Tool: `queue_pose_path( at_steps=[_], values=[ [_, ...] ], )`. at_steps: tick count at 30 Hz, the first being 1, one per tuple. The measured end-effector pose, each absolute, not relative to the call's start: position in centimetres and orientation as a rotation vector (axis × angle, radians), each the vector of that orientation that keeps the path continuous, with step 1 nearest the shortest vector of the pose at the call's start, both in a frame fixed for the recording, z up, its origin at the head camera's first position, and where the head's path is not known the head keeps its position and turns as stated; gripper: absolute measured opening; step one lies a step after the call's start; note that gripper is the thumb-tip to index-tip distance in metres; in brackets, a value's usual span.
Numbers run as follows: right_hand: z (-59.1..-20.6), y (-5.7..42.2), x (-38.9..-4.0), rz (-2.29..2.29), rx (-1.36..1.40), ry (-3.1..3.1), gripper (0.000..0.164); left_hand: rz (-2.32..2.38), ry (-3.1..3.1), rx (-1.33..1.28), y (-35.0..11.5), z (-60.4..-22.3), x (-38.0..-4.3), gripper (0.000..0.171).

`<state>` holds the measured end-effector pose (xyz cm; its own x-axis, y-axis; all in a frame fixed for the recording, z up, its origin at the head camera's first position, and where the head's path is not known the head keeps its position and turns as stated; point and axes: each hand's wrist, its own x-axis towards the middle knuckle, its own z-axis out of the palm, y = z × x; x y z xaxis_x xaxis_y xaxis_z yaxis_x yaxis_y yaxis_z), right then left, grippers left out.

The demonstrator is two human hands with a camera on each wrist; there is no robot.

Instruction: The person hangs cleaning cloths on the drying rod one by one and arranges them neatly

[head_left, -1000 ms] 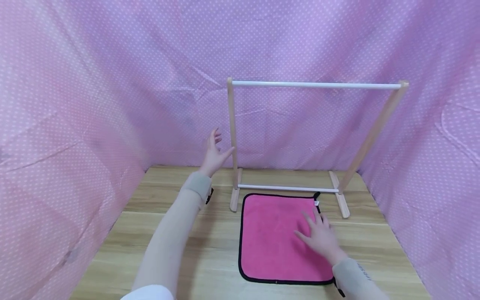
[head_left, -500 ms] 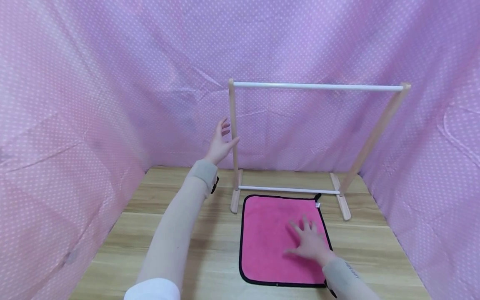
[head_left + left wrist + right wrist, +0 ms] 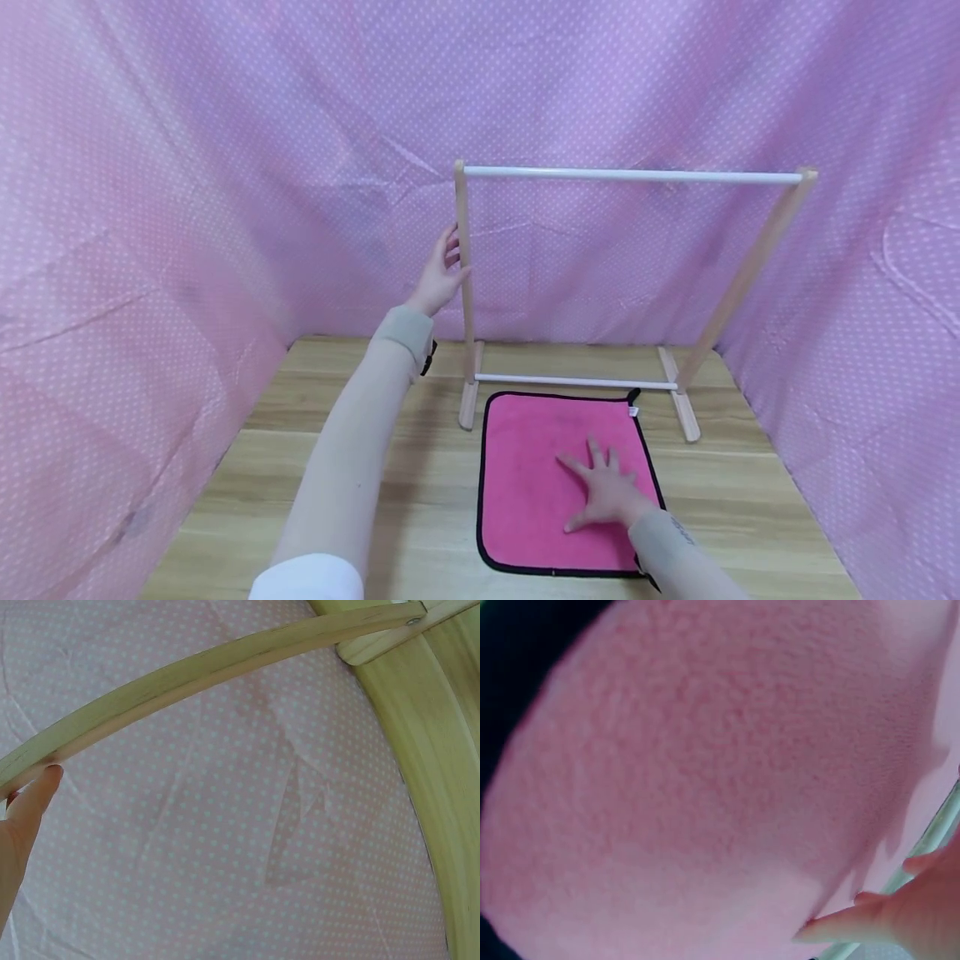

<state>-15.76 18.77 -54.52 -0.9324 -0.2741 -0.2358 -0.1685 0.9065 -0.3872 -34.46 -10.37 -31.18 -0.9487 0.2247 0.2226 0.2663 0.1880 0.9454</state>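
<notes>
A wooden rack (image 3: 630,176) with white crossbars stands at the back of the table. My left hand (image 3: 437,279) is at its left post (image 3: 466,325), thumb in front and fingertips partly hidden behind the wood, holding it. In the left wrist view the thumb (image 3: 37,799) meets the edge of the post (image 3: 195,671). A pink towel (image 3: 525,467) with black edging lies flat before the rack. My right hand (image 3: 606,493) is over the towel's right half with spread fingers, seemingly resting on it. The right wrist view shows the towel's fuzzy surface (image 3: 705,750) close up.
Pink polka-dot fabric (image 3: 360,100) hangs round the wood-grain table (image 3: 247,500) at the back and both sides. The rack's right foot (image 3: 679,396) stands by the towel's far right corner, where a black loop (image 3: 633,393) sticks out.
My left hand has moved up and right to the rack's left post and now holds it. My right hand has slid left and toward me over the towel, fingers spread.
</notes>
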Motion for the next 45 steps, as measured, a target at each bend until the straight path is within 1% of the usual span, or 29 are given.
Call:
queue_pose_path(
  at_steps=[3, 8, 18, 28, 30, 38, 45],
  values=[
    [-54.5, 18.7, -16.1, -0.504, -0.324, 2.744, 0.107, -1.937, -2.376, -0.48, -10.2, -31.0, -34.9, 0.076],
    [-54.5, 18.5, -16.5, -0.472, -0.325, 2.732, 0.103, -1.939, -2.294, -0.419, -9.9, -32.1, -36.3, 0.073],
    [-54.3, 18.0, -16.9, -0.448, -0.332, 2.746, 0.098, -2.0, -2.249, -0.338, -9.9, -32.3, -36.5, 0.07],
    [-54.0, 18.0, -17.2, -0.425, -0.447, 2.795, 0.088, -2.013, -2.228, -0.282, -9.3, -32.6, -36.5, 0.065],
    [-54.2, 18.0, -17.3, -0.424, -0.478, 2.81, 0.083, -2.014, -2.219, -0.263, -9.1, -32.8, -36.5, 0.064],
    [-54.5, 17.9, -17.9, -0.543, -0.665, 2.839, 0.055, -2.014, -2.207, -0.259, -8.6, -33.0, -36.9, 0.061],
    [-54.5, 17.8, -18.3, -0.503, -0.761, 2.857, 0.035, -2.035, -2.176, -0.247, -8.7, -33.3, -36.6, 0.06]
  ],
)
